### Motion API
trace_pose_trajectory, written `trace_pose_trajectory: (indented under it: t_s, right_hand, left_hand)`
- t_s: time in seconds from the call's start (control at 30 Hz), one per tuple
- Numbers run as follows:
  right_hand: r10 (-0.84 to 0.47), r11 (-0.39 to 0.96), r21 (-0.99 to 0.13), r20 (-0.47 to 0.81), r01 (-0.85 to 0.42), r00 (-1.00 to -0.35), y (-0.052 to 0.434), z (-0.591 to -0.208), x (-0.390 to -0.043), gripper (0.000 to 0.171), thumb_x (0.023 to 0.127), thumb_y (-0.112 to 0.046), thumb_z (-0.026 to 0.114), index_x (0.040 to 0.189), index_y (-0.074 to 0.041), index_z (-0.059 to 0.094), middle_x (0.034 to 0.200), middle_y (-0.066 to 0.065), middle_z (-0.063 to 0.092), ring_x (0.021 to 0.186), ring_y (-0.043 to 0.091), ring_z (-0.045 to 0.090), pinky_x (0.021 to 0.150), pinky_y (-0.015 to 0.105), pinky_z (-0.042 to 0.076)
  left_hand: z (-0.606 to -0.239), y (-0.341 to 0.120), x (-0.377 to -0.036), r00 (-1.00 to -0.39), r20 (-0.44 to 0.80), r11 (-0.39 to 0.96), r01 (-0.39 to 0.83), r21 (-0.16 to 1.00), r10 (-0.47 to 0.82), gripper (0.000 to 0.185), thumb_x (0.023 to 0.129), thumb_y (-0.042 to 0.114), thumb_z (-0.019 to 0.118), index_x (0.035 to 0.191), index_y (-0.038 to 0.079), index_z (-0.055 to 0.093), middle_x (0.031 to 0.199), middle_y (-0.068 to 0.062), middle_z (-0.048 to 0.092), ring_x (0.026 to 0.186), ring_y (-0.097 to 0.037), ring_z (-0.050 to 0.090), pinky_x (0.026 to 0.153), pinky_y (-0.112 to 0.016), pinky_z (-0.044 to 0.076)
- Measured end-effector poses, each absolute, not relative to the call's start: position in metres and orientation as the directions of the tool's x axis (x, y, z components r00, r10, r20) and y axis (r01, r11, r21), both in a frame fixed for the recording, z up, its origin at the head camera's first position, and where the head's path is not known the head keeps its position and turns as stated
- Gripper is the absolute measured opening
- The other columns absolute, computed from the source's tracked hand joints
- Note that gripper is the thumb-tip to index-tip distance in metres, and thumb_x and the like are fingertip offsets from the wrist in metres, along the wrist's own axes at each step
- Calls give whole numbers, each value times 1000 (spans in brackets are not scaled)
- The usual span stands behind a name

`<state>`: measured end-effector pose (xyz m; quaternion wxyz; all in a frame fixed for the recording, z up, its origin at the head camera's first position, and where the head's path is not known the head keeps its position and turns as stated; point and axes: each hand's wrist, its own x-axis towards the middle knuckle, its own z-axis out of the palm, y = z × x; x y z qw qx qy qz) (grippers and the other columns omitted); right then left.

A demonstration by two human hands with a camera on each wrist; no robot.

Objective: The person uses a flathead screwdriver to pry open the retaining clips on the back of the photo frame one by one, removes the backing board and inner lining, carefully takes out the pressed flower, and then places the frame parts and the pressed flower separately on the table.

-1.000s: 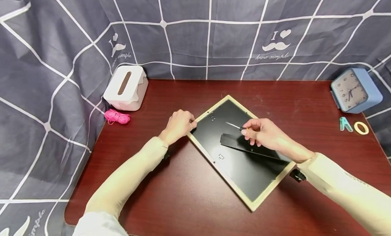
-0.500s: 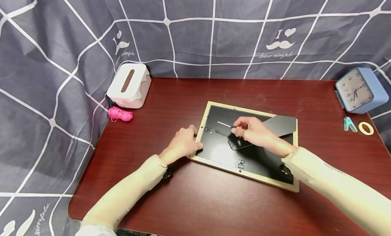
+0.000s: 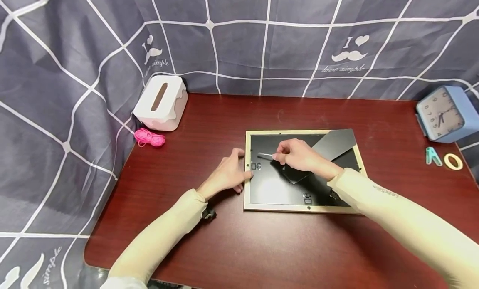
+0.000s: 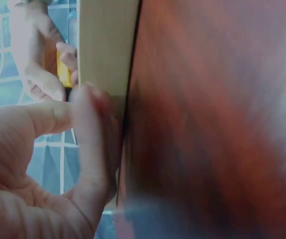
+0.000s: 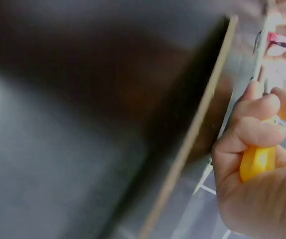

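Note:
A picture frame with a pale wooden rim lies face down on the red-brown table, its black back panel up and its black stand flap swung open. My right hand grips a small screwdriver with a yellow handle; its metal shaft points left over the back panel near a small clip. My left hand rests against the frame's left edge, thumb and fingers touching the rim.
A white tissue box and a pink cord bundle sit at the table's back left. A blue clock, a teal clip and a tape roll stand at the right edge. Grey checked cloth hangs behind.
The frame has turned from a diagonal position to square with the table's front edge. Both hands moved with it; the right hand's screwdriver now points nearer the left clip.

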<state>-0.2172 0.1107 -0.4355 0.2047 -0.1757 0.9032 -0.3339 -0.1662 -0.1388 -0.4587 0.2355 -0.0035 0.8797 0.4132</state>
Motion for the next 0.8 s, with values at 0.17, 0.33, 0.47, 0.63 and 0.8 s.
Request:
trace_pose_trajectory:
  t_s: [0.17, 0.33, 0.47, 0.63, 0.8]
  right_hand:
    - [-472, 714, -687, -325, -139, -820, 102, -439, -227, 22, 107, -27, 68, 94, -10, 69, 79, 3, 71, 65, 14, 63, 64, 26, 53]
    - [-465, 716, -684, -314, -143, -827, 100, -441, -231, 22, 106, -25, 71, 90, -10, 69, 75, 2, 70, 63, 12, 62, 60, 25, 50]
    - [-489, 696, -691, -257, -196, -833, 99, -444, -235, 23, 104, -26, 73, 85, -13, 69, 73, 2, 71, 64, 15, 62, 62, 29, 48]
    - [-500, 699, -660, -179, -273, -847, 102, -472, -249, 26, 101, -30, 76, 77, -21, 67, 65, -5, 65, 64, 14, 56, 60, 29, 43]
    - [-502, 690, -654, -124, -309, -856, 100, -482, -255, 27, 97, -28, 79, 74, -22, 67, 61, -7, 60, 65, 15, 54, 60, 29, 41]
  left_hand:
    - [-466, -141, -179, -889, -402, 585, -210, 783, 219, 76, 97, 17, 83, 160, 13, 40, 81, -12, 71, 50, -17, 72, 52, -35, 67]
    - [-466, -142, -184, -878, -406, 548, -214, 809, 256, 75, 96, 15, 84, 159, 15, 41, 79, -12, 70, 50, -18, 72, 53, -37, 68]
    - [-465, -143, -187, -875, -409, 533, -223, 816, 259, 72, 96, 13, 83, 156, 16, 43, 79, -12, 69, 50, -18, 72, 53, -37, 68]
    - [-466, -145, -188, -876, -405, 517, -226, 825, 263, 69, 97, 13, 83, 155, 16, 45, 79, -13, 69, 50, -19, 72, 54, -39, 68]
    - [-467, -147, -191, -873, -405, 510, -226, 830, 273, 69, 97, 13, 83, 154, 16, 44, 78, -12, 68, 51, -18, 71, 55, -39, 69]
